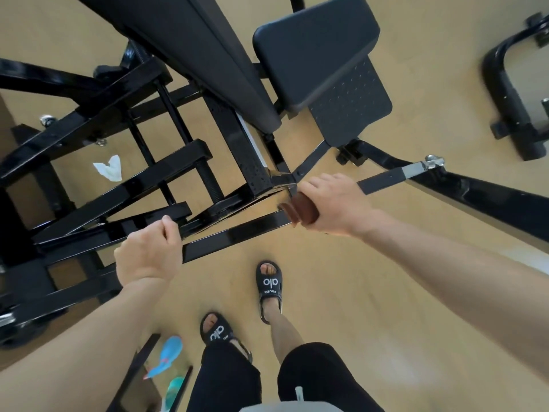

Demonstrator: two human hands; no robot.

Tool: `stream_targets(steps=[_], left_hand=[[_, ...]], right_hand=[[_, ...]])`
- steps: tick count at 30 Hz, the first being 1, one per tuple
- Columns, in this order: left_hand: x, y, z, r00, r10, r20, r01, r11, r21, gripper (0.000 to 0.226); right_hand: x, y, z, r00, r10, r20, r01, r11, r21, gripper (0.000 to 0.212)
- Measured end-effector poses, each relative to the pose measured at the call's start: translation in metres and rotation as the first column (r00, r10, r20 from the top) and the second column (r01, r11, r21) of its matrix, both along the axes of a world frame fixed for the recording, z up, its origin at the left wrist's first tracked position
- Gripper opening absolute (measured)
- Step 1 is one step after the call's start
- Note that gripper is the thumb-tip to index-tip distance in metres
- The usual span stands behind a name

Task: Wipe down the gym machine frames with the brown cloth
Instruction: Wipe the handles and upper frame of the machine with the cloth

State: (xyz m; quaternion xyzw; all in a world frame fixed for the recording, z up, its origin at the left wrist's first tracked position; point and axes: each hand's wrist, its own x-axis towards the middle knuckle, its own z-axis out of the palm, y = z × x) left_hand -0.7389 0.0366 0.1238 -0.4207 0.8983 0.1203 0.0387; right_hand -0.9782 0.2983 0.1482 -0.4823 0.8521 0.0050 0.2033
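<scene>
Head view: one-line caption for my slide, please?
Right hand wipes the black machine frame with the brown cloth while the left hand grips a bar.

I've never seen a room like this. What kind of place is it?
Most likely a gym. A black metal machine frame stands on a wooden floor, with dark padded cushions on it for sitting or leaning.

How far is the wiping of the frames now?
Done: cannot tell; no bar shows a clear wiped mark. In hand: the right hand grips the brown cloth on a black frame bar, while the left hand grips the same bar. Left: the other frame bars.
</scene>
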Motion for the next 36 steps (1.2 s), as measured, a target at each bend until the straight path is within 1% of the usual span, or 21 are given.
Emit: stream_targets(steps=[2,5,9,11,13,15,17,18,19,22,23,26,28,29,31,33,36], left_hand=[[0.0,0.0,0.0,1.0,-0.004,0.001,0.004,1.0,0.016,0.058],[0.0,-0.002,0.0,0.999,-0.034,0.007,0.033,0.999,0.01,0.056],[0.0,-0.001,0.005,0.981,-0.187,0.054,0.191,0.98,-0.063,0.059],[-0.006,-0.001,0.013,0.959,-0.27,0.085,0.278,0.955,-0.102,0.058],[-0.019,0.009,0.021,0.934,-0.352,0.053,0.356,0.928,-0.106,0.055],[-0.045,0.035,0.025,0.91,-0.413,-0.034,0.41,0.91,-0.064,0.052],[-0.074,0.066,0.022,0.894,-0.439,-0.088,0.443,0.896,0.023,0.046],[-0.085,0.08,0.019,0.892,-0.446,-0.074,0.451,0.891,0.061,0.042],[-0.091,0.089,0.015,0.887,-0.459,-0.055,0.462,0.885,0.057,0.038],[-0.094,0.092,0.005,0.875,-0.481,-0.045,0.481,0.876,-0.01,0.037],[-0.093,0.091,0.004,0.872,-0.487,-0.035,0.487,0.873,-0.009,0.037],[-0.093,0.091,0.002,0.877,-0.48,-0.017,0.48,0.877,0.005,0.035],[-0.095,0.091,0.002,0.888,-0.46,-0.006,0.459,0.887,0.048,0.037],[-0.095,0.09,0.001,0.895,-0.446,-0.003,0.446,0.893,0.064,0.04],[-0.095,0.088,0.002,0.903,-0.43,0.009,0.427,0.898,0.11,0.049],[-0.095,0.088,0.003,0.908,-0.418,0.036,0.409,0.901,0.145,0.062],[-0.095,0.089,0.005,0.912,-0.41,0.022,0.401,0.901,0.166,0.072]], right_hand=[[0.027,-0.029,-0.005,0.999,0.039,0.02,-0.038,0.997,-0.065,0.055],[0.051,-0.055,-0.011,0.997,0.066,0.037,-0.062,0.991,-0.12,0.052],[0.03,-0.028,-0.006,0.995,0.078,0.066,-0.068,0.986,-0.151,0.056],[0.004,0.002,0.0,0.999,0.006,0.045,-0.002,0.994,-0.107,0.06],[-0.025,0.035,0.005,0.996,-0.084,0.019,0.085,0.996,-0.037,0.067],[-0.053,0.064,0.009,0.986,-0.168,-0.004,0.168,0.985,0.031,0.073],[-0.071,0.082,0.012,0.972,-0.237,-0.011,0.237,0.968,0.083,0.075],[-0.075,0.087,0.011,0.966,-0.259,-0.019,0.26,0.961,0.095,0.074],[-0.074,0.088,0.009,0.963,-0.265,-0.043,0.268,0.959,0.094,0.07],[-0.053,0.074,0.003,0.956,-0.234,-0.175,0.247,0.968,0.054,0.056],[-0.038,0.064,0.003,0.959,-0.218,-0.181,0.227,0.974,0.027,0.055],[0.008,0.02,-0.005,0.987,-0.094,-0.133,0.077,0.989,-0.124,0.051],[0.027,-0.003,-0.008,0.997,-0.035,-0.072,0.02,0.978,-0.205,0.046],[0.027,-0.007,-0.009,0.999,-0.015,-0.039,0.006,0.975,-0.223,0.046],[0.014,0.004,-0.007,1.0,0.026,0.005,-0.024,0.979,-0.204,0.052],[-0.012,0.032,-0.005,1.0,-0.004,0.008,0.005,0.984,-0.179,0.06],[-0.054,0.083,-0.003,0.981,-0.183,-0.06,0.172,0.972,-0.158,0.064]])
